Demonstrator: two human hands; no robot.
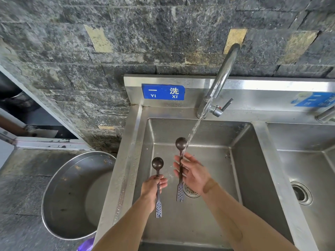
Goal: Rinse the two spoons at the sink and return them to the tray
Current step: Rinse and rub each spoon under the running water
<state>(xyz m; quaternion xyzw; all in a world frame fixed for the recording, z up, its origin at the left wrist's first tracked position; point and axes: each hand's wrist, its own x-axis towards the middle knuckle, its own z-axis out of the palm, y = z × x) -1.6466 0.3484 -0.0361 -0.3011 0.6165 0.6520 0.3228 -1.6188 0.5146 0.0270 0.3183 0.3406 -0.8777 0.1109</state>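
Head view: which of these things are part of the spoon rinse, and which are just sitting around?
In the job:
left spoon in left hand
right spoon in right hand
running water
faucet
left sink basin

Lying about:
large steel bowl
right basin
blue sign

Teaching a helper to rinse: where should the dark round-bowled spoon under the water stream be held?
Grip the dark round-bowled spoon mid-handle from the right, as the right hand does; that keeps the bowl up in the water stream and the perforated end hanging free.
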